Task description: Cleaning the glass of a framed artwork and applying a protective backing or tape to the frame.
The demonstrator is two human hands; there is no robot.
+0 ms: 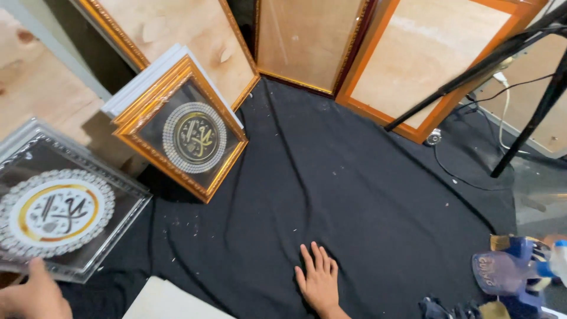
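Observation:
My left hand (32, 295) grips the near edge of a silver-framed picture (59, 215) with a round white and gold medallion, at the lower left. My right hand (319, 277) lies flat, fingers spread, on the black cloth (354, 195) that covers the floor, holding nothing. A gold-framed picture (186, 133) with a dark medallion leans on a small stack of similar frames, up and left of my right hand.
Large gold and orange frames (407, 65) with wooden backs lean along the far side. Black tripod legs (531, 100) and cables stand at the right. A blue tape dispenser (514, 269) lies at the lower right. A pale board (171, 301) sits at the bottom edge.

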